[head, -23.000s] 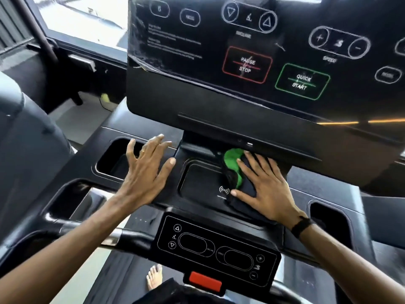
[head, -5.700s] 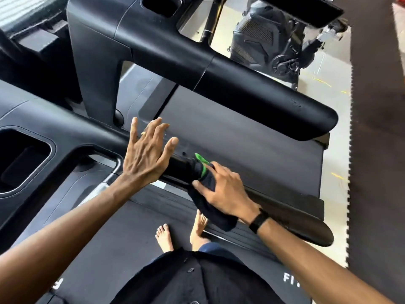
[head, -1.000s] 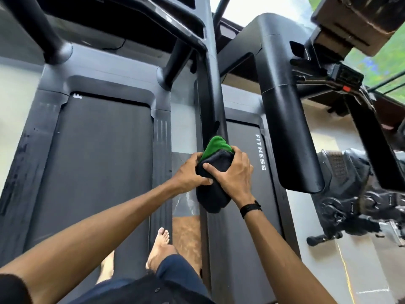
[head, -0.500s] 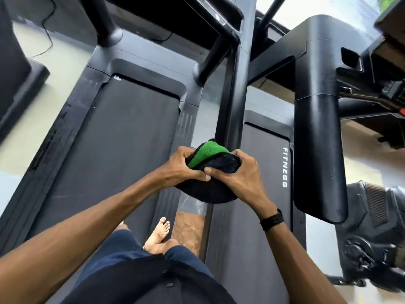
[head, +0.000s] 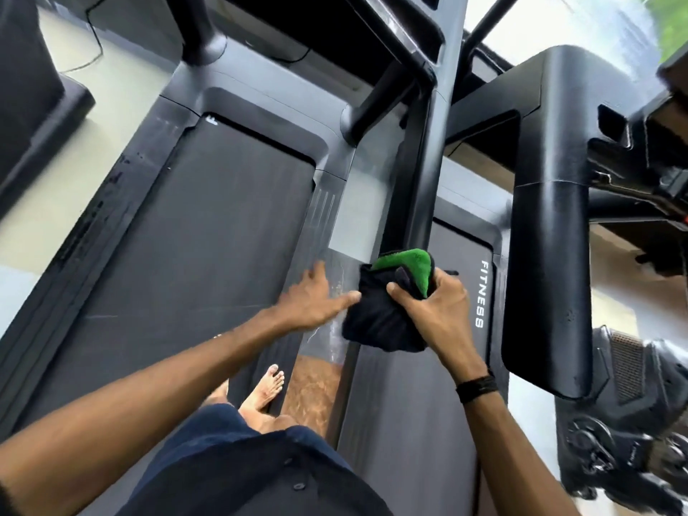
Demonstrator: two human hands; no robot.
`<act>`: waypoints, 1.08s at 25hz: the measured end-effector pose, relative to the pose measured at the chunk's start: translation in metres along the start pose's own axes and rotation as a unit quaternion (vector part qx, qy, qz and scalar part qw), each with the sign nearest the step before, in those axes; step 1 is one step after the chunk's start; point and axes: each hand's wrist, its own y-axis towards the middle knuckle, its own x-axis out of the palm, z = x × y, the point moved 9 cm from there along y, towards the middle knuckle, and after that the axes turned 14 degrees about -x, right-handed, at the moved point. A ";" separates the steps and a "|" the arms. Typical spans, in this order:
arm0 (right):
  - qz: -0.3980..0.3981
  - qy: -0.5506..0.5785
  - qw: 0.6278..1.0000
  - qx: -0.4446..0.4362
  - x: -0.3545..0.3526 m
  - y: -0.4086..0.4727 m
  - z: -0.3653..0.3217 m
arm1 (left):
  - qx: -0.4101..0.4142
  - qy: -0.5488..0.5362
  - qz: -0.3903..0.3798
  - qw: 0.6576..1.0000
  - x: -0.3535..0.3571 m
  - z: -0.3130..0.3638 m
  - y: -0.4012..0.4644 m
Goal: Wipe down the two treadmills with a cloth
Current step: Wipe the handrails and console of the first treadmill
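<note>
One bunched plush cloth (head: 387,310) in right hand (head: 433,310).

the cloth (head: 387,314) looked soft and fuzzy, black with a plush green face. the left treadmill (head: 208,232) belt was matt, finely textured rubber; its side rail looked scuffed. the handrail (head: 547,262) was smooth, semi-gloss black plastic.

We note a pale floor (head: 123,87) at upper left, a brown floor strip (head: 316,378) at lower centre, bright daylight through a window (head: 558,24) at upper right, greenery beyond.
</note>
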 end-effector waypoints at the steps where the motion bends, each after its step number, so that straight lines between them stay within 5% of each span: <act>1: 0.002 -0.009 1.000 -0.010 0.001 -0.002 -0.003 | 0.027 -0.102 -0.086 0.991 0.025 0.010 -0.010; 4: 0.010 0.018 0.999 -0.049 -0.005 -0.008 -0.010 | 0.050 -0.290 -0.179 0.939 0.083 0.031 -0.020; 7: 0.019 0.155 0.985 -0.074 -0.014 -0.008 -0.013 | -0.022 -0.398 -0.201 0.895 0.120 0.034 -0.016; 9: 0.036 0.152 0.985 -0.079 -0.013 0.001 -0.010 | -0.082 -0.496 -0.232 0.833 0.131 0.040 -0.017; 12: 0.057 0.090 0.992 -0.074 0.001 0.019 0.006 | -0.169 -0.607 -0.200 0.751 0.131 0.043 0.000; 15: 0.031 0.071 0.996 -0.046 0.028 0.052 0.022 | -0.212 -0.635 -0.168 0.724 0.128 0.038 0.020; 19: -0.017 -0.002 0.999 0.030 0.058 0.085 0.028 | -0.190 -0.632 -0.137 0.739 0.116 0.038 0.050; 23: -0.012 -0.029 0.999 0.015 0.062 0.100 0.028 | -0.090 -0.519 -0.057 0.848 0.105 0.028 0.042; 27: 0.038 0.057 0.998 -0.002 0.055 0.112 0.030 | 0.074 -0.533 -0.030 0.842 0.094 0.037 0.003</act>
